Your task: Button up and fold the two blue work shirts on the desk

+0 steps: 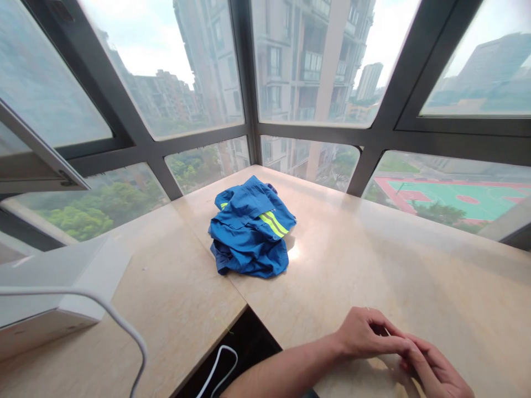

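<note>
My left hand [365, 335] reaches in from the bottom over the pale stone-look ledge, its thumb and fingers curled into a pinch. Its fingertips meet those of my right hand [438, 369], also pinched, at the lower right. Anything between the fingers is hidden or too small to name. Farther off, away from both hands, a crumpled blue garment [249, 232] lies in a heap near the corner of the ledge [373, 260]. A yellow-green strip with a grey band [274, 223] crosses its right side.
Grey-framed windows [251, 72] meet behind the ledge. At left sit a white box-like object [74, 276] and a thick white cable [120, 318]. A dark opening [244, 331] cuts into the ledge's front, with a thin white cord [215, 367] inside.
</note>
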Motion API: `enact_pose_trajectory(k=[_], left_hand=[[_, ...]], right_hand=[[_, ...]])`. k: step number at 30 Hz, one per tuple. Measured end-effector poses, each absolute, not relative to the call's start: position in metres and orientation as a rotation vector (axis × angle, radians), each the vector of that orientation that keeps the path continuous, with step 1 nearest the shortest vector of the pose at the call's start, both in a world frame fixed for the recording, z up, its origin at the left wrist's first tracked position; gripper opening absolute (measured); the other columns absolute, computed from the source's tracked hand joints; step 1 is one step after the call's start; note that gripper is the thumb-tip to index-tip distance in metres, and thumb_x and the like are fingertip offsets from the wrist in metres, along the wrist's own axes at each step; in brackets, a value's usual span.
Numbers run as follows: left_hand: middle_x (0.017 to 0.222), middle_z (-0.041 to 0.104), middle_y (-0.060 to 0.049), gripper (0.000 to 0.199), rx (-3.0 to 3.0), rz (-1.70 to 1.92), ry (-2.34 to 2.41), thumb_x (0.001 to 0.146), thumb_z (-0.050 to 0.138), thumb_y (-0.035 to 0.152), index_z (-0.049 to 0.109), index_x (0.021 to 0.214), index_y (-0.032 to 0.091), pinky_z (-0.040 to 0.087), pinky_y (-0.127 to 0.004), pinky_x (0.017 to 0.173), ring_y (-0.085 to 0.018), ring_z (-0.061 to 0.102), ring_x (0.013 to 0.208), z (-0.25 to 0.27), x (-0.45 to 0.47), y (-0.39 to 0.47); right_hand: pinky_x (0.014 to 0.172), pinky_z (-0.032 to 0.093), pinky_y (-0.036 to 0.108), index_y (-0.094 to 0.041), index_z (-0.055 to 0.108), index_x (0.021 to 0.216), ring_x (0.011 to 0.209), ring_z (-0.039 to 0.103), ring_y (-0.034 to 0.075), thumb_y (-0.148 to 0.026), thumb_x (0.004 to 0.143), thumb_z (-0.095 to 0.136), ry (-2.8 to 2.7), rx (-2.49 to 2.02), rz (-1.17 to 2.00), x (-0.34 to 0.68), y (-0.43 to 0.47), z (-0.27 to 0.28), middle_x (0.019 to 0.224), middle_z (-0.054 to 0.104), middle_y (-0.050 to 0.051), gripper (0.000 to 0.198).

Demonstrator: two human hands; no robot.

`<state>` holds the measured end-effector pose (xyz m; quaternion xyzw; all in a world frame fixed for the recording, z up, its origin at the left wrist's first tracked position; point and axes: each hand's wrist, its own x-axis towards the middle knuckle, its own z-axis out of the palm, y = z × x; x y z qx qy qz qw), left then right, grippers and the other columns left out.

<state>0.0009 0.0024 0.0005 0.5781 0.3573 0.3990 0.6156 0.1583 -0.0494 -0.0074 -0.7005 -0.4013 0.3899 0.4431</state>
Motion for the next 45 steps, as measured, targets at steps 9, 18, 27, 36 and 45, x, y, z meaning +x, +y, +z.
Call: enact_pose_trajectory(k=[9, 18, 27, 36, 45], left_hand=[[0.066, 0.068, -0.005, 0.042, 1.398, 0.927, 0.845, 0.071, 0.074, 0.05, 0.081, 0.091, 0.014, 0.036, -0.021, 0.052, -0.009, 0.047, 0.057, -0.003, 0.001, 0.005], [0.065, 0.066, -0.004, 0.039, 1.256, 0.933, 0.826, 0.076, 0.063, 0.049, 0.075, 0.078, 0.012, 0.044, -0.024, 0.056, -0.012, 0.059, 0.057, -0.003, 0.001, 0.008], [0.076, 0.07, -0.01, 0.056, 0.882, 1.084, 0.811, 0.062, 0.076, 0.062, 0.069, 0.076, 0.009, 0.044, -0.024, 0.054, -0.012, 0.062, 0.055, -0.002, -0.03, 0.016], [0.086, 0.072, -0.014, 0.058, 1.138, 1.197, 1.166, 0.06, 0.077, 0.065, 0.07, 0.076, 0.009, 0.047, -0.025, 0.057, -0.012, 0.061, 0.062, 0.043, -0.131, 0.057], [0.162, 0.021, -0.017, 0.108, 2.428, 0.519, 2.009, 0.058, 0.084, 0.053, 0.037, 0.15, 0.021, 0.018, -0.059, 0.115, -0.044, 0.013, 0.147, 0.115, -0.24, 0.111]], right_hand=[[0.058, 0.06, 0.027, -0.019, 0.073, 0.092, 0.066, 0.069, 0.023, -0.07, 0.062, 0.071, -1.014, -1.656, 0.989, 0.155, -0.05, -0.009, 0.086, 0.075, 0.008, 0.059], [0.058, 0.058, 0.027, -0.017, 0.074, 0.093, 0.065, 0.068, 0.021, -0.067, 0.06, 0.073, -1.003, -1.584, 0.999, 0.144, -0.051, 0.005, 0.078, 0.074, 0.006, 0.06], [0.063, 0.059, 0.03, -0.016, 0.073, 0.096, 0.069, 0.069, 0.022, -0.067, 0.065, 0.071, -1.07, -1.512, 0.968, 0.142, -0.051, -0.003, 0.075, 0.072, 0.006, 0.059], [0.065, 0.06, 0.031, -0.019, 0.072, 0.088, 0.075, 0.07, 0.025, -0.063, 0.067, 0.067, -1.177, -1.433, 0.993, 0.134, -0.053, 0.001, 0.079, 0.072, 0.006, 0.049], [0.07, 0.058, 0.033, -0.021, 0.071, 0.09, 0.075, 0.068, 0.024, -0.06, 0.073, 0.062, -1.315, -1.428, 0.957, 0.136, -0.05, -0.014, 0.079, 0.071, 0.004, 0.044]])
